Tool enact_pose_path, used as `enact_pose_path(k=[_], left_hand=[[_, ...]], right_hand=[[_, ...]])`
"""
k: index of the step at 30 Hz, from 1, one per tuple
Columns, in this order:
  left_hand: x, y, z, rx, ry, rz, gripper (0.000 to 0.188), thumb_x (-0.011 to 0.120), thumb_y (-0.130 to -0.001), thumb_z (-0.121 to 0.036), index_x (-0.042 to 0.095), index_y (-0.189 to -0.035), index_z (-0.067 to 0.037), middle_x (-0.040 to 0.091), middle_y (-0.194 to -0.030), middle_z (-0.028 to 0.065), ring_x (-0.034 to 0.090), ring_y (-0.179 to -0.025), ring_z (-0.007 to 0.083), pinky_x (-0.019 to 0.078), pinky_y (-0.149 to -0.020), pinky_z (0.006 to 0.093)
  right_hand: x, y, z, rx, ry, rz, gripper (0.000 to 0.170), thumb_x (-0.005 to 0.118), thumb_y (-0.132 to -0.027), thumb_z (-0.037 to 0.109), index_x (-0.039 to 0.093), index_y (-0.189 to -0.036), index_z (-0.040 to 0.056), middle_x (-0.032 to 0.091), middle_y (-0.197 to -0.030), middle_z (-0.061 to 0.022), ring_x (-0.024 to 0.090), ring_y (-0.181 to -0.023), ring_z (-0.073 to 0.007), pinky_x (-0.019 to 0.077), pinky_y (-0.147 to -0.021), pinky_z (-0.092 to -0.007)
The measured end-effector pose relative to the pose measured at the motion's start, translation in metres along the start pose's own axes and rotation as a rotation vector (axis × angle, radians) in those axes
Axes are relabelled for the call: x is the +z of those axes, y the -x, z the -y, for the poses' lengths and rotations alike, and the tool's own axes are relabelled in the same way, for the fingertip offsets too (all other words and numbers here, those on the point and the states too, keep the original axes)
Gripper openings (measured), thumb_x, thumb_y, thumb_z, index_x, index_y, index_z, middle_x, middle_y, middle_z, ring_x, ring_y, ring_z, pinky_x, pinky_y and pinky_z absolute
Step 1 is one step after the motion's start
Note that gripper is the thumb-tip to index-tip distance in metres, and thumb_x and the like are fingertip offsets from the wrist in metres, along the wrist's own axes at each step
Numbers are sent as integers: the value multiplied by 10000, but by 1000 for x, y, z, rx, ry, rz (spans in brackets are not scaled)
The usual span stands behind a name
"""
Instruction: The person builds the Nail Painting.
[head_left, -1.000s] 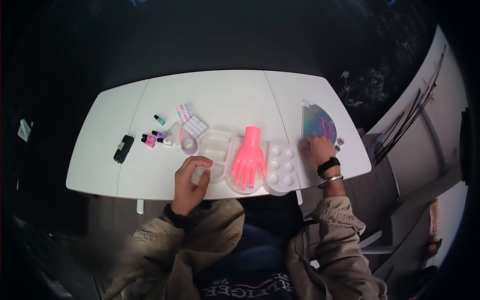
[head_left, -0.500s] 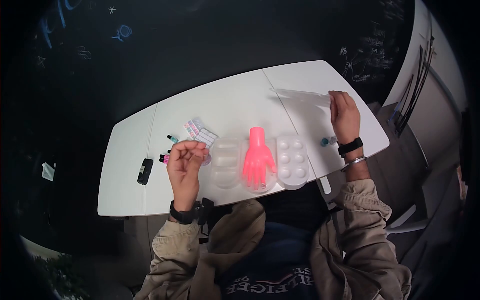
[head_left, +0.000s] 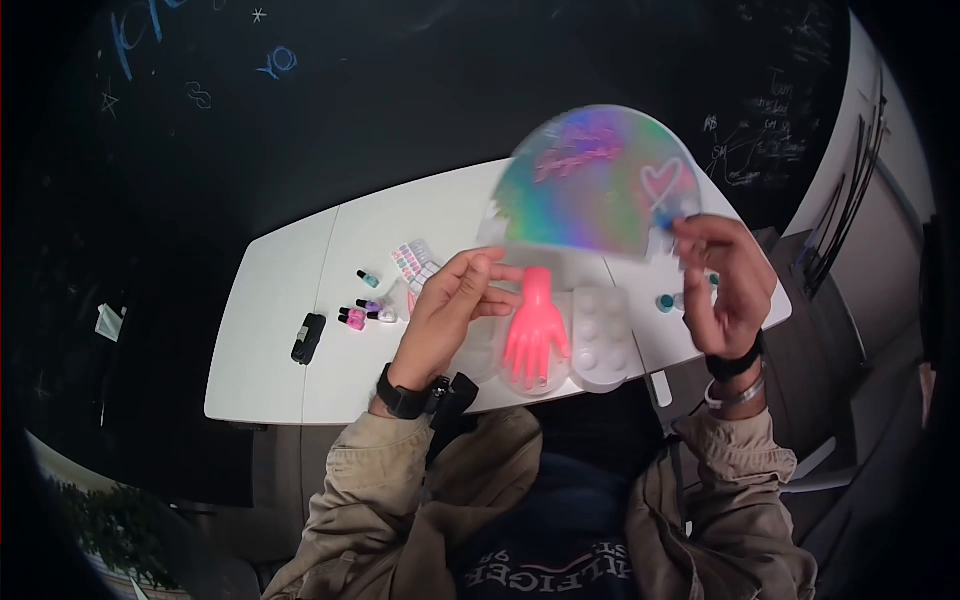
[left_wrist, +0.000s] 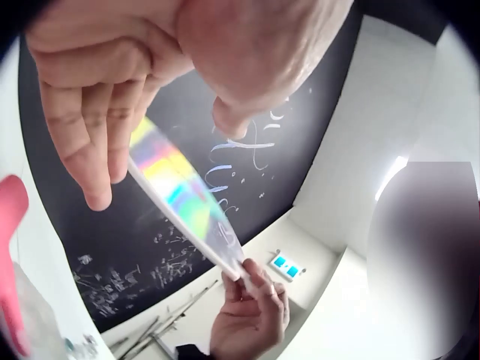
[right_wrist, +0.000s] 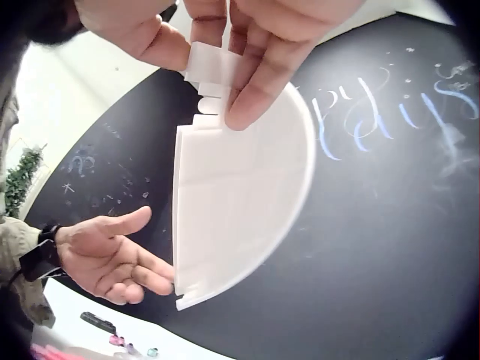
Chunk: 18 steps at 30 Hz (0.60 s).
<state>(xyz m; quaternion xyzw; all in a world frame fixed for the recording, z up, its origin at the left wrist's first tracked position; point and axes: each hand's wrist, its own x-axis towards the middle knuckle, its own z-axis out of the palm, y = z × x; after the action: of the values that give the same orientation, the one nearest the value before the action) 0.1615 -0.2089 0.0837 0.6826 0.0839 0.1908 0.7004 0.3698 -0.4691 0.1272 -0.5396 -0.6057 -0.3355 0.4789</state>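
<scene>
A half-round lid [head_left: 600,190] with a rainbow sheen, pink lettering and a heart outline is held up above the table. My right hand [head_left: 730,285] pinches it at its right corner, by the tabbed end. Its plain white back [right_wrist: 232,202] faces the right wrist camera. My left hand [head_left: 455,315] has its fingers extended, fingertips right at the lid's other corner in the right wrist view. Below stands a pink model hand [head_left: 535,330] on a clear white base, between a tray with round wells [head_left: 600,340] and a compartment tray partly hidden by my left hand.
On the left lie nail polish bottles [head_left: 352,318], a teal bottle [head_left: 368,278], a black case-like object [head_left: 308,338] and a sheet of small coloured nail shapes [head_left: 410,262]. Small teal-capped containers [head_left: 667,302] stand on the right. A blackboard wall [head_left: 420,100] rises behind the table.
My right hand has picked the lid up off the right side of the table and brought it to the middle, its shiny face now showing. My left hand has moved up and right towards it.
</scene>
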Motion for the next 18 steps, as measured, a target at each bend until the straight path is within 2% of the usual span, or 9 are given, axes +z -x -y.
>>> enact_pose_path(k=[1,3,6,9,11,12,15,17,18], left_hand=[[0,-1,1,15,85,-14,542,488,-1211,-435,495,-1573,-32,715,-1356,164,757,-1186,245,605,-1032,369],[0,-1,3,42,257,-40,537,508,-1210,-394,417,-1618,-58,690,-1395,178,741,-1227,264,604,-1071,400],[7,-5,1,162,357,-270,500,554,-1199,-281,360,-1620,-94,654,-1450,202,715,-1276,290,592,-1125,439],[-3,-6,8,175,553,-273,457,620,-1160,-151,399,-1558,-101,644,-1444,189,708,-1286,287,589,-1138,458],[1,-6,3,255,574,-347,523,652,-1131,-81,356,-1561,-106,671,-1389,157,721,-1216,252,605,-1100,449],[3,-7,2,294,585,-386,561,668,-1117,-47,334,-1563,-109,684,-1361,140,728,-1180,234,613,-1080,444],[-15,-5,0,325,547,-283,533,680,-1098,-9,373,-1525,-97,712,-1316,129,729,-1175,223,619,-1065,431],[-14,-5,-1,378,489,-244,513,690,-1081,24,411,-1498,-85,736,-1274,107,743,-1144,199,641,-1008,408],[-8,-4,-3,384,434,-261,517,692,-1077,32,415,-1497,-85,738,-1272,103,746,-1131,191,646,-989,399]], right_hand=[[1,-2,8,-16,-32,29,65,675,-869,-52,710,-924,-48,779,-1112,-236,798,-914,-321,631,-770,-365],[5,-3,19,-72,-66,94,78,719,-759,-53,699,-832,-32,780,-1092,-216,795,-882,-324,635,-740,-377],[14,-3,24,-130,-219,142,109,736,-749,-61,717,-852,-32,779,-1083,-209,793,-848,-318,635,-705,-381],[26,2,27,-116,-320,150,115,747,-746,-60,726,-856,-34,780,-1079,-204,789,-827,-315,632,-680,-376],[32,3,28,-125,-348,184,110,753,-745,-59,729,-850,-36,781,-1078,-201,786,-810,-315,630,-666,-371],[30,4,30,-87,-382,231,115,758,-746,-54,743,-857,-31,783,-1064,-202,786,-829,-332,633,-698,-378],[26,-3,30,-76,-379,238,127,768,-745,-45,761,-869,-19,774,-1117,-207,786,-938,-336,632,-788,-388],[25,5,25,83,-325,77,94,782,-763,-31,774,-854,-10,738,-1231,-215,753,-1109,-326,612,-887,-395],[17,4,18,90,-244,120,295,792,-855,-14,757,-1148,-10,688,-1325,-215,706,-1227,-299,603,-942,-394]])
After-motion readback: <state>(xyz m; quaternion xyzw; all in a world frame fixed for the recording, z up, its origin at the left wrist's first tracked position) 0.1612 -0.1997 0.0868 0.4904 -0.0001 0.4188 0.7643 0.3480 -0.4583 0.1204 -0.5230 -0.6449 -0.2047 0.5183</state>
